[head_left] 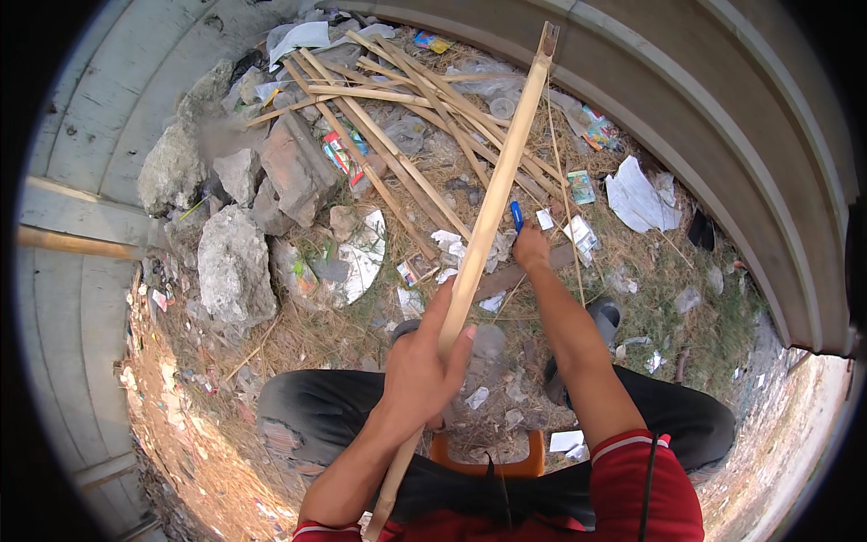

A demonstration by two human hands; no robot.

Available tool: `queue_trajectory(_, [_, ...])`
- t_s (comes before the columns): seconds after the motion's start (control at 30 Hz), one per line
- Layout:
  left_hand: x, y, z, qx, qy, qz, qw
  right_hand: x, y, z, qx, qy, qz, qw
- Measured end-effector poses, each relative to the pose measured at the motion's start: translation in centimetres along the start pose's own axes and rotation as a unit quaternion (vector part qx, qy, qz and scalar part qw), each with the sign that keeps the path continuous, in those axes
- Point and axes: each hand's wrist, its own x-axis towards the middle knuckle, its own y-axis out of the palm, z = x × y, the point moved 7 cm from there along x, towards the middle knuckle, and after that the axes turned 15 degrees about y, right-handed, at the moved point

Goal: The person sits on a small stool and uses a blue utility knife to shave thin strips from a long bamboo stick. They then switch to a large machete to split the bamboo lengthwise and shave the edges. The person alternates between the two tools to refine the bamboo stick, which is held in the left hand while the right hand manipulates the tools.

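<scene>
Between the thumb and fingers of my left hand (420,375) rests a long, pale split bamboo pole (499,190). It slants from beside my left forearm up to the far metal sheet, and its far end has a dark notch. To the right of the pole, my right hand (532,247) reaches down close to the littered ground. Its fingers are closed around a slim blue object (517,216), whose upper end sticks out; the rest is hidden. A flat brown piece of wood (495,283) lies just below this hand.
Several bamboo strips (388,149) lie in a loose pile ahead. Broken concrete chunks (237,266) sit at the left, beside a grey panel wall (77,316). Curved metal sheeting (722,135) borders the far right. Paper scraps (643,196) and wrappers litter the dry grass. I sit over an orange stool (535,456).
</scene>
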Motion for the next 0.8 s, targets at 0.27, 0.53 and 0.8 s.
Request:
queue_trajectory(0.27, [-0.9, -0.5, -1.5, -0.102, 0.022, -0.022, 0.994, -1.2, -9.1, -1.2, -0.104, -0.139, 0.124, 0.977])
queue_trajectory(0.53, [-2.4, 1.3, -0.9, -0.154, 0.082, -0.029, 0.984, -9.2, -28.2, -5.5, -0.070, -0.285, 0.078, 0.953])
queue_trajectory(0.8, [-5.0, 3.5, -2.4, -0.407, -0.006, 0.065, 0.911, -19.2, -38.9, -8.5, 0.143, -0.235, -0.081, 0.958])
